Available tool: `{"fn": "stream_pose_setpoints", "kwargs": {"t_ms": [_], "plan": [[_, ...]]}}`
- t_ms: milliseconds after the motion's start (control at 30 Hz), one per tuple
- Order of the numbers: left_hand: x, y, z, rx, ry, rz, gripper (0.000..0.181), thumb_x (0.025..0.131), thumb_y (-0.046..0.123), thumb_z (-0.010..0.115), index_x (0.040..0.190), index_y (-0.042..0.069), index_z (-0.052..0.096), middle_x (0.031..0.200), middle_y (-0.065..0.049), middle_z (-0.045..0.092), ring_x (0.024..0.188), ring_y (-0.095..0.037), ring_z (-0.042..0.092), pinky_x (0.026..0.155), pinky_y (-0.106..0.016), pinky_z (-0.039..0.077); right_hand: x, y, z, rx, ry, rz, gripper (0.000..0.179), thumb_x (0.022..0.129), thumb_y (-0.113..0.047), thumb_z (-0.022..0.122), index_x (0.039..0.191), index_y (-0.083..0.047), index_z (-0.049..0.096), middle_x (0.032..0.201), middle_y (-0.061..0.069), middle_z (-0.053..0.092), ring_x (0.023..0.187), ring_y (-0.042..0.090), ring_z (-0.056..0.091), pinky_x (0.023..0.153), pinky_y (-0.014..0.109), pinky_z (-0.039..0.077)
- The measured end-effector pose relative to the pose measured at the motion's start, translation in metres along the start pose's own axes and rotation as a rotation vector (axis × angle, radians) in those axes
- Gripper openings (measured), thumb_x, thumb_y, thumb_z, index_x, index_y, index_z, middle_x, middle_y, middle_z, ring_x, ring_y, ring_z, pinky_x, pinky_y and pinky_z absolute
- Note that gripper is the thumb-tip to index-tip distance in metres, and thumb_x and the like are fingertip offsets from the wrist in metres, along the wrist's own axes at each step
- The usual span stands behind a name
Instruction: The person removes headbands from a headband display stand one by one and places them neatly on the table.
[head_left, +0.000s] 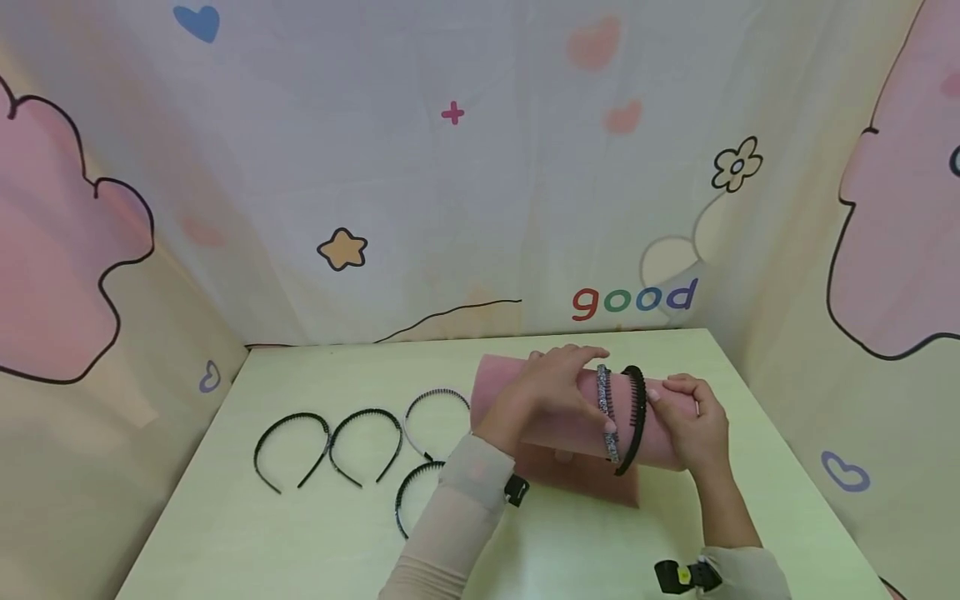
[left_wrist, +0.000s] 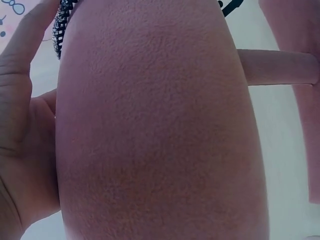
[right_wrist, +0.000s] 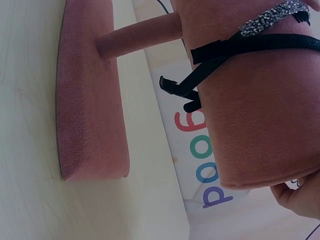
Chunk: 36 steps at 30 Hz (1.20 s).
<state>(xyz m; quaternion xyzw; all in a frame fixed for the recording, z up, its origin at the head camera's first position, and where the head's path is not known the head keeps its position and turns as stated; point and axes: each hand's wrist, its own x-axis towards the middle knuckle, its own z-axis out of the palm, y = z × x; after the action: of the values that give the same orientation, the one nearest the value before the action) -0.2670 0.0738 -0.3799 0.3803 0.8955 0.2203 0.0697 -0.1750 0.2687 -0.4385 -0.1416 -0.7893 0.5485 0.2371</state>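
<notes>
Right of centre, the right hand [head_left: 696, 427] is clasped on a pink roll's [head_left: 562, 435] end; the left hand [head_left: 551, 387] pinches a glittery headband [head_left: 603, 387] on it, beside a black headband [head_left: 641, 408]. Centre-left, loose headbands [head_left: 303, 415] lie on the table [head_left: 225, 517], printed cloth [head_left: 450, 192] behind.

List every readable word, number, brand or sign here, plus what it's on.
"good": multicoloured letters on the backdrop; sideways in the right wrist view.
"+": pink plus sign on the backdrop.
Right wrist camera: yellow mark, too small to read.
Headbands and pink stand: no readable text.
</notes>
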Motion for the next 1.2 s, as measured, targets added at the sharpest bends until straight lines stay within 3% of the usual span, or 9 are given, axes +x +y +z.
{"fn": "stream_pose_setpoints", "kwargs": {"t_ms": [167,400,633,1200], "plan": [[0.003,0.001,0.004,0.105,-0.046,-0.021,0.102,0.052,0.070,0.075,0.140,0.040,0.034,0.125,0.013,0.048,0.108,-0.010,0.044,0.091,-0.039,0.031,0.000,-0.001,0.000,0.006,-0.004,0.013,0.040,0.086,-0.030,0.068,0.112,-0.003,0.056,0.119,0.001,0.051,0.107,0.012,0.044,0.084,0.027,0.038],[-0.001,0.005,0.007,0.207,-0.043,-0.014,0.099,0.054,0.073,0.070,0.140,0.037,0.036,0.120,0.013,0.051,0.103,-0.009,0.044,0.090,-0.035,0.032,-0.002,-0.001,-0.001,0.017,-0.004,0.001,0.039,0.085,-0.030,0.068,0.110,-0.002,0.056,0.120,0.005,0.051,0.107,0.012,0.045,0.085,0.026,0.038],[-0.005,0.007,0.004,0.207,-0.055,0.000,0.096,0.060,0.066,0.072,0.142,0.034,0.035,0.124,0.011,0.050,0.105,-0.010,0.044,0.090,-0.035,0.032,-0.002,-0.002,-0.001,0.027,-0.007,-0.023,0.038,0.086,-0.027,0.068,0.110,-0.001,0.056,0.120,0.006,0.051,0.107,0.011,0.044,0.084,0.025,0.036],[-0.010,0.000,-0.003,0.173,-0.085,-0.015,0.095,0.059,0.059,0.076,0.141,0.035,0.035,0.124,0.010,0.049,0.106,-0.012,0.043,0.094,-0.039,0.031,-0.002,-0.001,-0.002,0.009,-0.027,-0.013,0.038,0.086,-0.028,0.067,0.112,-0.002,0.057,0.121,0.003,0.051,0.109,0.011,0.043,0.086,0.027,0.035]]}}
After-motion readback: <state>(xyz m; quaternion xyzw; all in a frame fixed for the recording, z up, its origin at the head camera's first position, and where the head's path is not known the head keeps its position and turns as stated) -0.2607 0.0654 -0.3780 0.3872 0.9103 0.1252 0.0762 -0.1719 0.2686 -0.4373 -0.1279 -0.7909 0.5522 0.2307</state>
